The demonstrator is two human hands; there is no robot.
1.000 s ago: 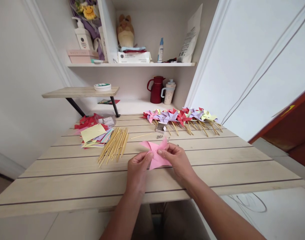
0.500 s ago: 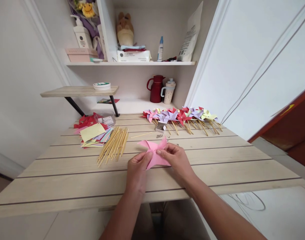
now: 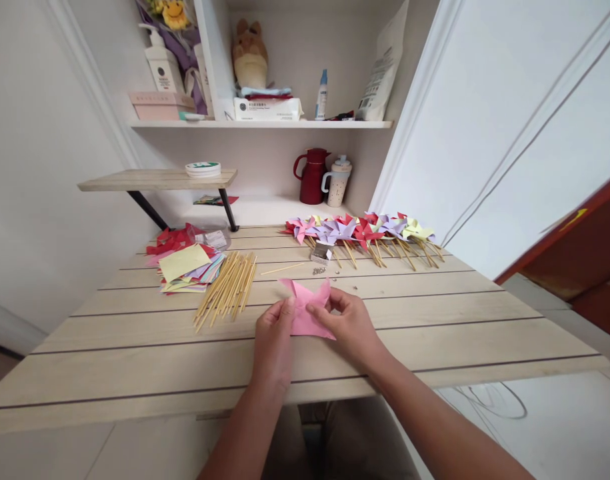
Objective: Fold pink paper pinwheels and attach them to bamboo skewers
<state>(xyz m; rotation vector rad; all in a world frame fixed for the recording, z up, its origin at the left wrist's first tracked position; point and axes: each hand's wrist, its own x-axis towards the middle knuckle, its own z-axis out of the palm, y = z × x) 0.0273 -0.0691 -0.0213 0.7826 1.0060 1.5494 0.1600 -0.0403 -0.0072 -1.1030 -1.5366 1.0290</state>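
Observation:
A pink paper pinwheel (image 3: 311, 321), partly folded, is held just over the near middle of the wooden table. My left hand (image 3: 275, 333) pinches its left side between thumb and fingers. On the right, my right hand (image 3: 349, 323) grips the paper, its thumb pressed near the centre and its fingers behind. Beyond the paper lie small metal pins (image 3: 319, 271) beside a little open box (image 3: 322, 252). One thin wooden stick (image 3: 283, 269) rests to the left of the pins.
Finished pinwheels (image 3: 359, 230) in several colours lie at the back right. Left of my hands is a pile of wooden sticks (image 3: 229, 288), with stacked coloured paper (image 3: 185, 264) beside it. A small raised shelf (image 3: 149, 180) stands behind. A red jug (image 3: 313, 177) and a cup (image 3: 338, 183) are farther back.
The pink paper's lower left corner has spread flatter, and my left thumb has shifted off the centre to the left edge. My right thumb stays near the middle.

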